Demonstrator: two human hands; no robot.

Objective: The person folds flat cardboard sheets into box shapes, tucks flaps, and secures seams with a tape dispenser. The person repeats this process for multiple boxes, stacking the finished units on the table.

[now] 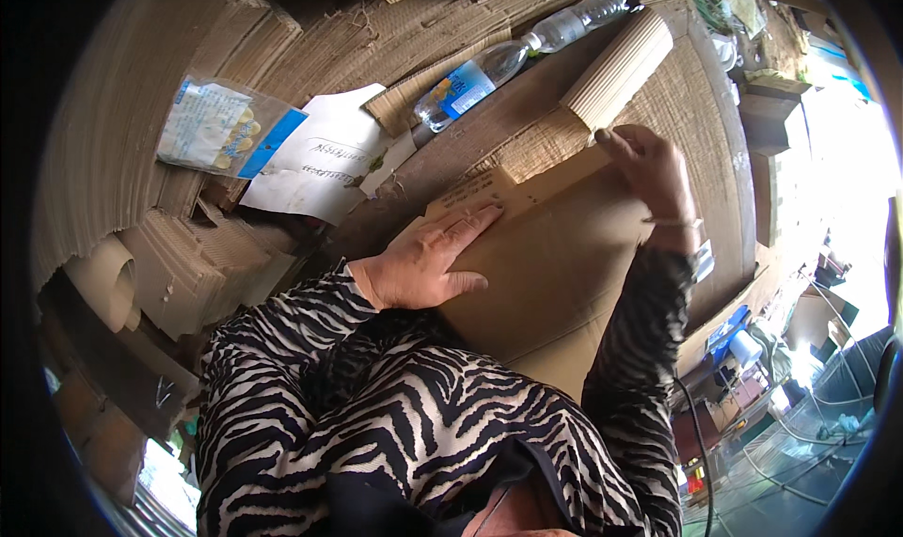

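While the left hand (425,262) lies flat on the cardboard (546,269), thumb splayed, the right hand (657,175) sits half-curled at its one o'clock corner, can't tell if it's gripping.

Cardboard sheet (550,274): under the left hand (423,260)
Bottles (463,90): behind the sheet
Paper (324,151): left of the bottles
Packet (218,128): overlapping the paper's left side
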